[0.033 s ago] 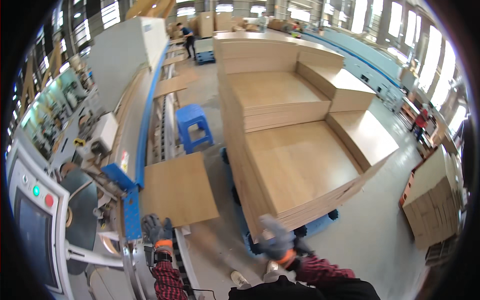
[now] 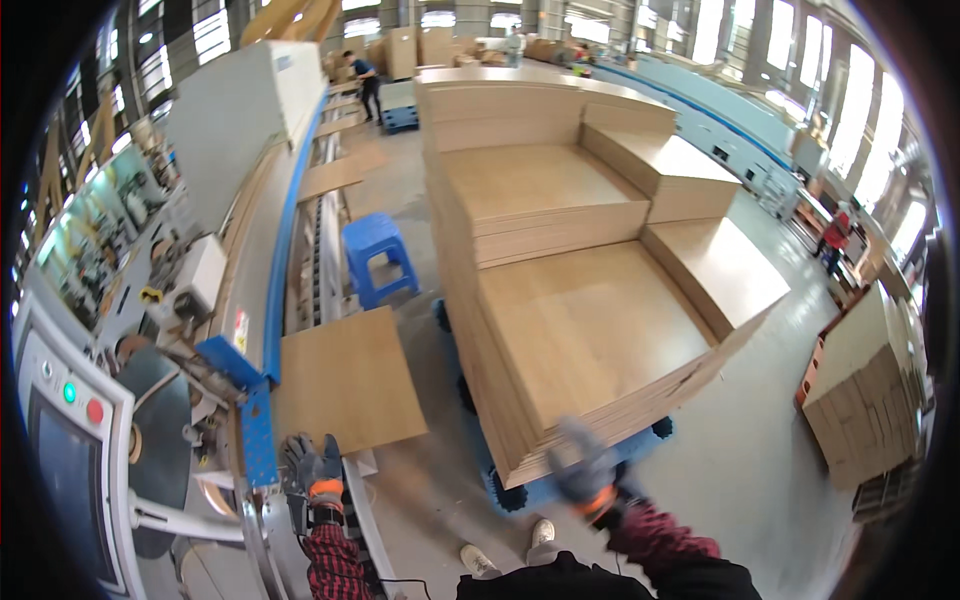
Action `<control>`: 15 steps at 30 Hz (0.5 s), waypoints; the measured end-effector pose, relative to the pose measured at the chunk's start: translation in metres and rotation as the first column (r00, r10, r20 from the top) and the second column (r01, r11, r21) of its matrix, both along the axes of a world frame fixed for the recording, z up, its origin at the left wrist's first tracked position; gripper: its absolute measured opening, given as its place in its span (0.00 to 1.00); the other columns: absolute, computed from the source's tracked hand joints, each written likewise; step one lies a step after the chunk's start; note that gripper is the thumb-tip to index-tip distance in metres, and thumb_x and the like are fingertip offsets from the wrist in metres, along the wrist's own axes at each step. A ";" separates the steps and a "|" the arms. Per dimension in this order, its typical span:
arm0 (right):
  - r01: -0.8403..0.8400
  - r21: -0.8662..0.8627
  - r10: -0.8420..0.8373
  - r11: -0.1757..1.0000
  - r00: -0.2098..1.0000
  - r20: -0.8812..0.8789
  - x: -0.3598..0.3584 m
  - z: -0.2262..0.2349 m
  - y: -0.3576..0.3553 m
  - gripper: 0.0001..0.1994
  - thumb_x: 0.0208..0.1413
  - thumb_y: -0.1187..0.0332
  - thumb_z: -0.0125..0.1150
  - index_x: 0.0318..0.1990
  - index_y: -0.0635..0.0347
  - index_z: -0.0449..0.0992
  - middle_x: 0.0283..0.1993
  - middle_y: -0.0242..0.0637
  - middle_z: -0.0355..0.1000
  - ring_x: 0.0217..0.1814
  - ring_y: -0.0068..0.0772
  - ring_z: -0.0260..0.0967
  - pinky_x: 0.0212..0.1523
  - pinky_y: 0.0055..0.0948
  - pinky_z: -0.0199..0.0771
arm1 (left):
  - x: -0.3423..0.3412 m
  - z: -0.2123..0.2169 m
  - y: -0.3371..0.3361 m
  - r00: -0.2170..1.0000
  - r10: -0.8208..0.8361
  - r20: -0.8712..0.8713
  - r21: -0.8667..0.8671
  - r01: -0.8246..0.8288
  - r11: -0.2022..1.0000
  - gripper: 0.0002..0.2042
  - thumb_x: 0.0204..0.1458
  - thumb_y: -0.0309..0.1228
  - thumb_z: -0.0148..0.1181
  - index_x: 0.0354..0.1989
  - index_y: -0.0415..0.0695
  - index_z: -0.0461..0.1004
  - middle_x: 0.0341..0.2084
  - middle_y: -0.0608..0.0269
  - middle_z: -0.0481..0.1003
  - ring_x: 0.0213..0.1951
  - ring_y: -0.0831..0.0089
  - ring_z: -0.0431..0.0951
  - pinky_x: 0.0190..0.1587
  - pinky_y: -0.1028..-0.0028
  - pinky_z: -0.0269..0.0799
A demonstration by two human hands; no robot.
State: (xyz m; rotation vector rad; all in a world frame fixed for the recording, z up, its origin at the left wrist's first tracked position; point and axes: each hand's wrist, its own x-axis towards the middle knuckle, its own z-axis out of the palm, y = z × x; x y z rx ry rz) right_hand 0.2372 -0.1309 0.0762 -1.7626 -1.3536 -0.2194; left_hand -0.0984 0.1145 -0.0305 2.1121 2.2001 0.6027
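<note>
My left hand (image 2: 314, 466), in a grey glove with an orange cuff, is open at the near edge of a square wood-coloured board (image 2: 350, 378). Its fingers are stretched out and touch or nearly touch that edge. The board lies on the machine's conveyor rail, against a blue metal guide (image 2: 260, 430). My right hand (image 2: 584, 474), gloved the same way, is beside the near edge of a tall stack of boards (image 2: 600, 330). Motion smears its fingers, so I cannot tell whether it touches the stack.
The stack stands on a blue pallet (image 2: 540, 488). A blue plastic stool (image 2: 378, 258) is beyond the board. A control panel (image 2: 72, 430) stands at the left, another board pile (image 2: 862, 385) at the right. One person (image 2: 366, 85) works far ahead, another (image 2: 836, 236) at the far right.
My right hand has moved slightly right and up along the stack's near edge. My left hand stays by the board. The whole view has shifted a little.
</note>
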 end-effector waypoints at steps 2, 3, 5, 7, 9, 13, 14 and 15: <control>0.444 0.093 -0.453 0.891 0.860 0.235 0.092 0.026 -0.008 0.21 0.45 0.61 0.59 0.46 0.60 0.67 0.46 0.46 0.66 0.46 0.46 0.65 0.46 0.35 0.65 | 0.054 -0.011 -0.003 0.912 -0.238 0.334 0.052 0.234 0.971 0.30 0.50 0.50 0.44 0.52 0.35 0.59 0.53 0.40 0.56 0.58 0.51 0.53 0.60 0.63 0.48; 0.494 0.083 -0.499 0.865 0.837 0.225 0.145 0.040 -0.012 0.21 0.48 0.58 0.55 0.46 0.62 0.67 0.46 0.48 0.66 0.48 0.48 0.63 0.49 0.37 0.62 | 0.094 -0.008 -0.027 0.797 -0.381 0.470 0.111 0.374 0.921 0.30 0.50 0.49 0.46 0.52 0.35 0.59 0.51 0.40 0.59 0.57 0.52 0.55 0.59 0.63 0.49; 0.677 -0.056 -0.645 0.734 0.721 0.256 0.259 0.025 -0.031 0.25 0.48 0.53 0.51 0.47 0.65 0.66 0.48 0.49 0.65 0.50 0.50 0.61 0.52 0.40 0.59 | 0.192 0.022 -0.088 0.412 -0.621 0.667 0.289 0.625 0.725 0.28 0.49 0.48 0.49 0.50 0.35 0.61 0.48 0.41 0.63 0.56 0.53 0.58 0.58 0.64 0.52; 0.764 -0.363 -0.676 0.534 0.643 0.359 0.327 0.020 -0.040 0.28 0.45 0.46 0.49 0.45 0.63 0.68 0.47 0.50 0.65 0.50 0.49 0.62 0.50 0.40 0.62 | 0.267 0.086 -0.133 0.067 -0.336 0.940 0.187 0.723 0.665 0.31 0.49 0.47 0.51 0.53 0.34 0.57 0.49 0.44 0.63 0.55 0.55 0.60 0.57 0.67 0.52; 0.772 -0.476 -0.690 0.420 0.613 0.385 0.325 0.035 -0.013 0.29 0.46 0.46 0.46 0.43 0.64 0.70 0.46 0.50 0.66 0.49 0.50 0.62 0.49 0.42 0.62 | 0.293 0.065 -0.133 0.015 -0.244 0.970 0.174 0.656 0.734 0.34 0.49 0.47 0.52 0.56 0.33 0.53 0.50 0.46 0.63 0.54 0.59 0.61 0.56 0.69 0.52; 0.825 -0.376 -0.758 0.422 0.549 0.352 0.313 0.034 -0.012 0.26 0.45 0.46 0.49 0.37 0.64 0.71 0.42 0.50 0.67 0.45 0.51 0.64 0.46 0.43 0.63 | 0.316 0.080 -0.141 0.129 -0.088 0.988 -0.007 0.600 0.800 0.34 0.50 0.42 0.53 0.58 0.31 0.48 0.51 0.51 0.62 0.53 0.68 0.60 0.56 0.72 0.53; 0.813 -0.351 -0.744 0.465 0.574 0.342 0.301 0.031 -0.014 0.25 0.44 0.47 0.50 0.36 0.64 0.71 0.40 0.50 0.68 0.44 0.50 0.64 0.45 0.44 0.63 | 0.315 0.068 -0.139 -0.023 -0.100 0.995 0.098 0.513 0.853 0.30 0.52 0.36 0.52 0.58 0.32 0.50 0.50 0.56 0.63 0.51 0.71 0.62 0.54 0.73 0.56; 0.805 -0.326 -0.731 0.497 0.590 0.343 0.290 0.027 -0.024 0.25 0.43 0.47 0.51 0.34 0.64 0.71 0.38 0.49 0.68 0.43 0.50 0.64 0.44 0.44 0.63 | 0.305 0.065 -0.137 -0.106 -0.060 0.993 0.109 0.546 0.830 0.28 0.51 0.34 0.53 0.58 0.33 0.51 0.49 0.58 0.63 0.49 0.72 0.63 0.53 0.74 0.57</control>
